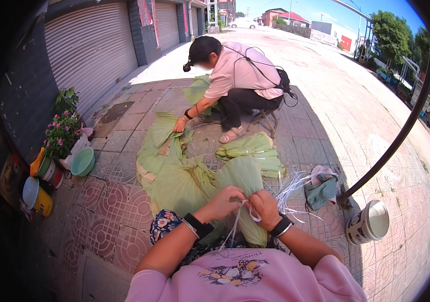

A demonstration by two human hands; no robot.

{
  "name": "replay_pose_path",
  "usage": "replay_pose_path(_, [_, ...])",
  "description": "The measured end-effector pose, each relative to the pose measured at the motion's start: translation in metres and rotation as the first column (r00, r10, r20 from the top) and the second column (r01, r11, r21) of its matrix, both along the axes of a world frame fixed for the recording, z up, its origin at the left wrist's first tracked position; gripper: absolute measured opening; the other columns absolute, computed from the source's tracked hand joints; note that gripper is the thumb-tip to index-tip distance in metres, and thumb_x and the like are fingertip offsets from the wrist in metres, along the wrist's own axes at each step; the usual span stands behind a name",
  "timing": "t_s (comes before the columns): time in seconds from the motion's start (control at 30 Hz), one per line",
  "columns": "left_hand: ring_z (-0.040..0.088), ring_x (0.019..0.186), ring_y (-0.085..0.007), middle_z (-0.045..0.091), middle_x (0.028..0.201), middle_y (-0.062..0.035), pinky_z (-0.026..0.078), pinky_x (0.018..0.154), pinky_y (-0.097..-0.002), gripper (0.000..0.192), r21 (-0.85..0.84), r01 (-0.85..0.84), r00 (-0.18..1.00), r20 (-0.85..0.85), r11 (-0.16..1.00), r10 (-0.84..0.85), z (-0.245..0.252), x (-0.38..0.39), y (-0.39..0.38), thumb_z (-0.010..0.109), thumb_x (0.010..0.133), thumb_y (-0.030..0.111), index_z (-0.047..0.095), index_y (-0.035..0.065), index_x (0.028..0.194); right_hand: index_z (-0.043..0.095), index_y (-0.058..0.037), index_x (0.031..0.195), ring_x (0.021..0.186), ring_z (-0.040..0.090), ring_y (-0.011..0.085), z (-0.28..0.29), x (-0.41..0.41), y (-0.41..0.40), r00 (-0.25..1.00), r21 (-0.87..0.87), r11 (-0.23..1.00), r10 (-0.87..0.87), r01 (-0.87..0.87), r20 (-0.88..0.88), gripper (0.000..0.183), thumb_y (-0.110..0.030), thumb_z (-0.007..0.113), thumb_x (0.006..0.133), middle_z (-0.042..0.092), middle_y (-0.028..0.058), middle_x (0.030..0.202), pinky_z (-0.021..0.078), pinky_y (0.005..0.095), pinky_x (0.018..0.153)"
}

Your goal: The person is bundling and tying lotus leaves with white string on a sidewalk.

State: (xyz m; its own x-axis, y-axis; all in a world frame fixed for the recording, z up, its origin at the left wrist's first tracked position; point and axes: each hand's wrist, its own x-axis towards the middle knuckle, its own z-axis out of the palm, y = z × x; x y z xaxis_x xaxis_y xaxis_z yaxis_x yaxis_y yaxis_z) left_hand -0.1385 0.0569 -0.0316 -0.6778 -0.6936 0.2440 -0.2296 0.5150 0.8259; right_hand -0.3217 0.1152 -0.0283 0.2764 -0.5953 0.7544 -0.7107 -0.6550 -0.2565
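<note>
Across my lap lies a folded bundle of large green leaves (pixel 240 175), which look like lotus leaves, with its narrow end toward me. A thin white plastic strip (pixel 233 231) passes around its middle. My left hand (pixel 220 203) pinches the strip on the bundle's left side. Close beside it, my right hand (pixel 264 208) holds the same strip, which forms a small loop below the fingers. The exact crossing of the strip is partly hidden by my fingers. Beyond my knees spreads a pile of loose flat leaves (pixel 177 185).
Tied leaf bundles (pixel 249 149) lie ahead, near loose white strips (pixel 292 188) and a cloth (pixel 320 192). A white bucket (pixel 368 222) stands right, by a dark pole (pixel 396 143). Opposite, a seated person (pixel 245 71) touches the pile. Basins (pixel 82 162) and potted flowers (pixel 62 132) line the left.
</note>
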Motion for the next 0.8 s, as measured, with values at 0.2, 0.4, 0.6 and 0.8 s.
replay_pose_path(0.2, [0.059, 0.083, -0.021, 0.06, 0.088, -0.0117, 0.046, 0.074, -0.0305, 0.014, 0.193, -0.218, 0.971, -0.058, 0.957, 0.233, 0.014, -0.012, 0.015, 0.052, 0.083, 0.007, 0.055, 0.001, 0.096, 0.051, -0.0061, 0.074, 0.068, 0.052, 0.0291, -0.002, -0.001, -0.001, 1.0, 0.012, 1.0, 0.017, -0.017, -0.001, 0.016, -0.012, 0.065, 0.073, 0.049, 0.0098, 0.074, 0.0417, 0.0389, 0.057])
replay_pose_path(0.4, [0.059, 0.082, -0.0302, 0.059, 0.087, -0.0165, 0.045, 0.07, -0.0368, 0.013, 0.002, -0.336, 0.936, -0.107, 0.942, 0.334, 0.019, -0.019, 0.018, 0.046, 0.084, 0.005, 0.052, 0.0015, 0.094, 0.051, -0.0067, 0.072, 0.067, 0.052, 0.0282, -0.003, -0.001, -0.004, 1.0, 0.01, 1.0, 0.0, 0.0, 0.016, 0.014, -0.011, 0.065, 0.07, 0.049, 0.0086, 0.072, 0.0415, 0.0382, 0.056])
replay_pose_path(0.6, [0.053, 0.074, -0.0297, 0.051, 0.078, -0.0112, 0.042, 0.066, -0.0393, 0.014, -0.646, -0.32, 0.908, 0.001, 0.693, 0.42, 0.016, -0.015, 0.014, 0.053, 0.076, 0.006, 0.055, 0.0067, 0.09, 0.052, -0.0071, 0.073, 0.068, 0.051, 0.0278, -0.004, -0.004, -0.006, 1.0, 0.025, 0.999, 0.021, -0.022, 0.015, 0.012, -0.008, 0.063, 0.069, 0.049, 0.0083, 0.072, 0.0411, 0.0378, 0.057])
replay_pose_path(0.8, [0.052, 0.076, -0.0269, 0.049, 0.077, -0.0086, 0.037, 0.064, -0.0372, 0.008, -0.811, -0.204, 0.841, 0.14, 0.548, 0.522, 0.023, 0.008, 0.006, 0.055, 0.075, 0.012, 0.051, 0.0079, 0.081, 0.052, -0.0057, 0.074, 0.068, 0.05, 0.029, -0.005, -0.004, -0.002, 1.0, 0.022, 1.0, 0.01, -0.01, 0.014, 0.013, -0.007, 0.064, 0.069, 0.049, 0.0094, 0.072, 0.0405, 0.0383, 0.057])
